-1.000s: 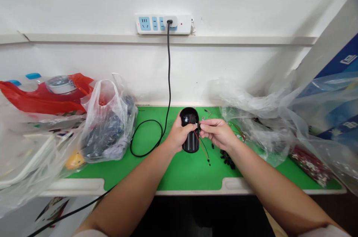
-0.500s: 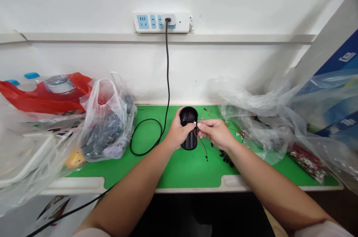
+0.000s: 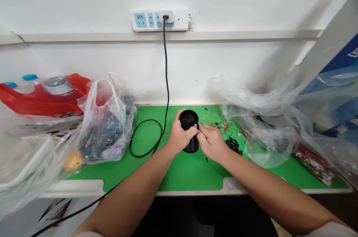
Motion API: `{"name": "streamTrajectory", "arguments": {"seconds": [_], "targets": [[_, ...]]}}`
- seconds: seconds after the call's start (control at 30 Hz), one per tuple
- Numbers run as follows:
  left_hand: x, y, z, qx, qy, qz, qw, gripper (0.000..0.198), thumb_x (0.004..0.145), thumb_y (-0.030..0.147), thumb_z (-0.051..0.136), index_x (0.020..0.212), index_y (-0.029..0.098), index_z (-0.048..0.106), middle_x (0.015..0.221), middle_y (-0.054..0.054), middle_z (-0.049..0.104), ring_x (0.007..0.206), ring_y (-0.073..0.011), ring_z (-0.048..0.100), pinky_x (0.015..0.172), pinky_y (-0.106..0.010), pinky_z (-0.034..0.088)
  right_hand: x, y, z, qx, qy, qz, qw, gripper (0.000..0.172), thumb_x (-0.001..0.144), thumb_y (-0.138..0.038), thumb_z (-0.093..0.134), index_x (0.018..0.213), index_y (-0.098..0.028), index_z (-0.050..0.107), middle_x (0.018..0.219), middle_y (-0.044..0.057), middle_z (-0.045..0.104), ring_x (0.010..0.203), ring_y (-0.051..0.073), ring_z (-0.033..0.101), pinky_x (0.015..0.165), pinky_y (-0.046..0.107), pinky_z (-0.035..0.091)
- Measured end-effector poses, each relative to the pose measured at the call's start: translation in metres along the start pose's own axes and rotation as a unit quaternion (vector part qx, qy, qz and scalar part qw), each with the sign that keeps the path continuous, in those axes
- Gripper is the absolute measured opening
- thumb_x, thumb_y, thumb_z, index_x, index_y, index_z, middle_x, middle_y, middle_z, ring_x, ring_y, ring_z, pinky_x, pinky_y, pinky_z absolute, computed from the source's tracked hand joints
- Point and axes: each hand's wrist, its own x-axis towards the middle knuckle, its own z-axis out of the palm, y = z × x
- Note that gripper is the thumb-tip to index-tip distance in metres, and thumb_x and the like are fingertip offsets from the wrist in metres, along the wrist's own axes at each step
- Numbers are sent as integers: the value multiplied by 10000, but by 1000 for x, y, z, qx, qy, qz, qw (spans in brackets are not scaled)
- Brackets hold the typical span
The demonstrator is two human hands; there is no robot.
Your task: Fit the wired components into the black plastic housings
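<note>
My left hand (image 3: pixel 180 137) wraps a black plastic cylindrical housing (image 3: pixel 188 119); my right hand (image 3: pixel 212 143) has its fingers pressed together, pinching a small dark wire connector (image 3: pixel 197 127) at the rim. Looks like fitting that connector; it needs a steady pinch.

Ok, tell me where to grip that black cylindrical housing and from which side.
Wrap around the middle of the black cylindrical housing, coming from the left, as the left hand does. Its rounded body suits a wrap. Keep off the open end, where a red wire shows, and the right side, where the right hand is at the rim.
</note>
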Motion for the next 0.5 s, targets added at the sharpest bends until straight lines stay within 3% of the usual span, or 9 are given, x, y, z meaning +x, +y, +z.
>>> {"name": "streamTrajectory", "arguments": {"seconds": [0.27, 0.43, 0.5], "targets": [[-12, 9, 8, 17, 43, 19, 999, 422, 603, 139, 636, 1003, 210, 520, 909, -9, 566, 807, -157, 538, 772, -281, 446, -13, -7, 3, -52, 32, -8, 998, 219, 860, -176, 378, 930, -153, 585, 739, 84, 566, 660, 177, 523, 637, 301, 420], [-7, 13, 4, 31, 30, 27, 999, 422, 605, 138, 633, 1004, 198, 511, 914, -19, 565, 839, -164, 542, 813, -294, 447, -9, -4, 4, -18, 30, -14, 999, 227, 862, -185, 390, 885, -148, 613, 698, 67, 534, 621, 164, 486, 603, 303, 404], [-3, 14, 1, 13, 20, -3, 1000, 434, 592, 138, 638, 1002, 196, 506, 904, -16, 565, 832, -162, 553, 811, -302, 458, -2, 1, 0, 28, 0, -14, 1000, 241, 867, -217, 408, 811, -159, 634, 663, 46, 519, 597, 149, 471, 591, 296, 396]]}}
